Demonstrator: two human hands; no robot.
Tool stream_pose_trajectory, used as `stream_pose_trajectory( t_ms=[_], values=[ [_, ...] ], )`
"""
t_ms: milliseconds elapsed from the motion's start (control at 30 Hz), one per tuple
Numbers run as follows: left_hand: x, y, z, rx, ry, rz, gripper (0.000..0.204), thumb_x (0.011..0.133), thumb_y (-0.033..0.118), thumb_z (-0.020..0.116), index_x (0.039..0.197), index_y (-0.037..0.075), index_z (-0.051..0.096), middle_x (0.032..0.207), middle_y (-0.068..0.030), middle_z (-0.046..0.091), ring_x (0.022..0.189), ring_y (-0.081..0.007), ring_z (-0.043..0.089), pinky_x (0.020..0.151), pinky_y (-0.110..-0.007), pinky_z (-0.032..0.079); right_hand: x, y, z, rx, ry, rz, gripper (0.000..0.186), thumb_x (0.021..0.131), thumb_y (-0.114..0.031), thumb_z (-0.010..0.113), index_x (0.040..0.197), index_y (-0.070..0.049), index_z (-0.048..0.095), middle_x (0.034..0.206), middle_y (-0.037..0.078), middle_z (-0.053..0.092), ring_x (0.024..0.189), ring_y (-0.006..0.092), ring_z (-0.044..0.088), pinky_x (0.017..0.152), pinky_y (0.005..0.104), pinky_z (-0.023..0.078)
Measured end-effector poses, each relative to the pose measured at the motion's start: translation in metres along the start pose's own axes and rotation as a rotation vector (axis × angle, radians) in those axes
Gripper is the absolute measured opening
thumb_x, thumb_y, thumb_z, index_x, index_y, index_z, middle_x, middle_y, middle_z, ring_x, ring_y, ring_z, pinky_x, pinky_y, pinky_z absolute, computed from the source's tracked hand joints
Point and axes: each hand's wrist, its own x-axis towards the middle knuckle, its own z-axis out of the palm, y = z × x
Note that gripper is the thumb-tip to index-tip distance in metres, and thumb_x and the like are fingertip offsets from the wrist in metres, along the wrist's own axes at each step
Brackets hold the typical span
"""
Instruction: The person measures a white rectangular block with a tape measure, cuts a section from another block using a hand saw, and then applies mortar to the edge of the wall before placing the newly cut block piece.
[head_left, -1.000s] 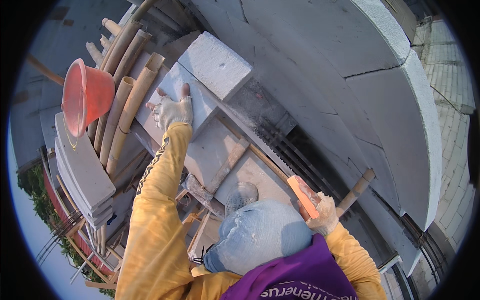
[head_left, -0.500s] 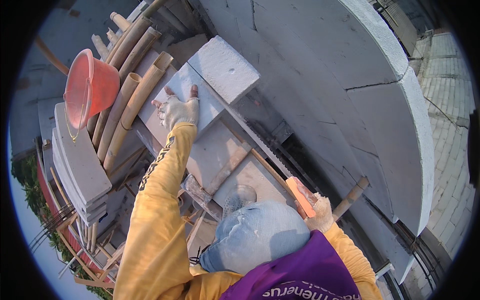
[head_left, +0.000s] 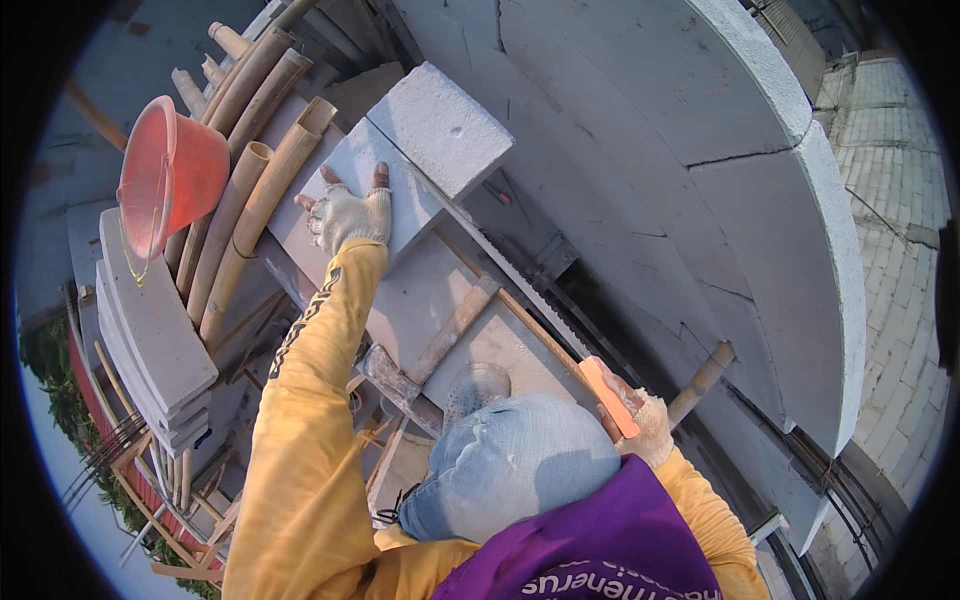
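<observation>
My left hand (head_left: 350,212), in a white fingerless glove, lies with fingers spread on a pale block (head_left: 365,165). A second pale block (head_left: 440,128) adjoins it at the upper right. In my right hand (head_left: 640,425), also gloved, is the orange handle of a saw (head_left: 610,390); its toothed blade runs diagonally up-left along the edge of the blocks. A bent knee in faded jeans (head_left: 510,465) is below, with a perforated shoe (head_left: 475,390) beside it.
A red bucket (head_left: 190,175) sits at left by curved bamboo poles (head_left: 265,220) and stacked thin slabs (head_left: 160,320). A tall grey block wall (head_left: 760,250) rises on the right, with a dark gap and a pole (head_left: 700,385) below it.
The saw handle in my right hand has shifted slightly back toward me over the last half second. My left hand stays spread on the block; the view has moved a little.
</observation>
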Motion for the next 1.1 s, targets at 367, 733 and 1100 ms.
stream_pose_trajectory(
  t_ms=[367,733,1100],
  values=[
    [0.010,0.004,-0.007,0.011,0.010,0.029,0.108,0.087,0.086,0.052,0.168,0.019,0.031,0.169,-0.0360,0.020,0.153,-0.0493,0.034,0.125,-0.052,0.030,0.151,-0.037,0.037,-0.073,0.043,-0.057,0.049,0.095,-0.016,0.068,0.141,-0.001,0.058,0.118,0.019,0.073,0.087,0.0367,0.074,0.078,0.0416,0.061],
    [0.001,0.013,-0.011,0.013,-0.019,0.079,0.109,0.085,0.087,0.054,0.167,0.019,0.034,0.170,-0.0335,0.019,0.153,-0.0497,0.035,0.124,-0.053,0.031,0.157,-0.047,0.044,-0.031,0.015,-0.036,0.049,0.098,-0.018,0.068,0.142,0.002,0.058,0.117,0.027,0.071,0.085,0.0376,0.074,0.075,0.0417,0.061],
    [-0.043,-0.010,-0.011,-0.084,-0.082,-0.064,0.109,0.087,0.082,0.058,0.167,0.014,0.031,0.174,-0.0274,0.015,0.153,-0.0473,0.035,0.125,-0.051,0.031,0.132,-0.044,0.029,-0.053,-0.153,-0.064,0.050,0.098,-0.015,0.067,0.142,0.006,0.056,0.136,0.023,0.067,0.104,0.0375,0.074,0.088,0.0397,0.062]
  ],
)
